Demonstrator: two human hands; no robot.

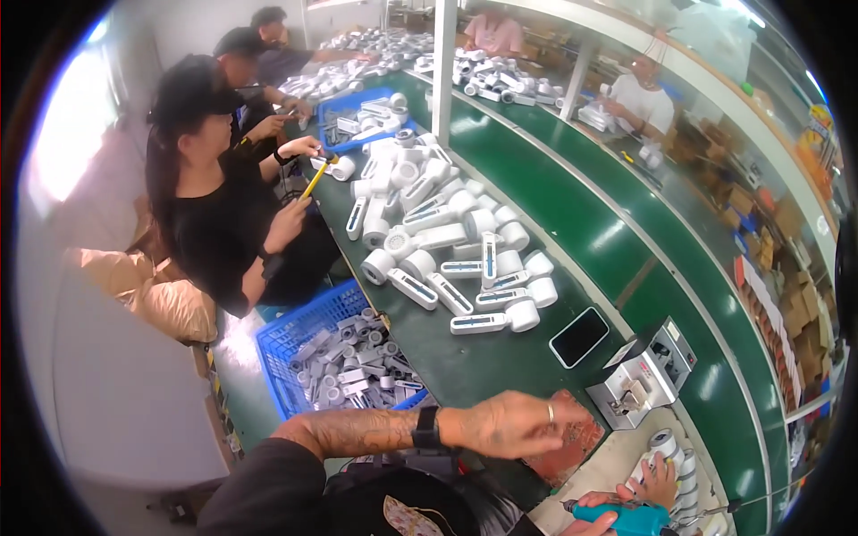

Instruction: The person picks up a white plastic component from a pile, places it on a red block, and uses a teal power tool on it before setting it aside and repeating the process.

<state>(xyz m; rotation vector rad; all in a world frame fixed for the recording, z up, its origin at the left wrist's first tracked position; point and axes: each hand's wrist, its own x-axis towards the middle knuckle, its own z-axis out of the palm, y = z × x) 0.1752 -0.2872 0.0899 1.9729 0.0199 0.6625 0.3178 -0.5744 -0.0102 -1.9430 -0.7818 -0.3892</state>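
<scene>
My left hand (514, 425), with a ring and a black wristband, is over a worn red mat (585, 439). Its fingers curl downward; anything inside them is hidden. At the lower right edge, one hand closes around a teal electric screwdriver (630, 518). Another hand spreads over white, round-ended device parts (686, 487) beside it. Both are cut off or covered at the wrist, so I cannot tell whether either is my right hand. A grey metal bench device (630, 393) stands just beyond the mat, with a dark-screened phone (579, 337) near it.
White handheld devices (429, 237) are heaped along the green table. A blue crate (273, 344) of grey parts stands at its left side. A person in black (210, 210) holds a yellow tool nearby; others work farther back. A green conveyor (572, 205) and white post (442, 71) run beyond.
</scene>
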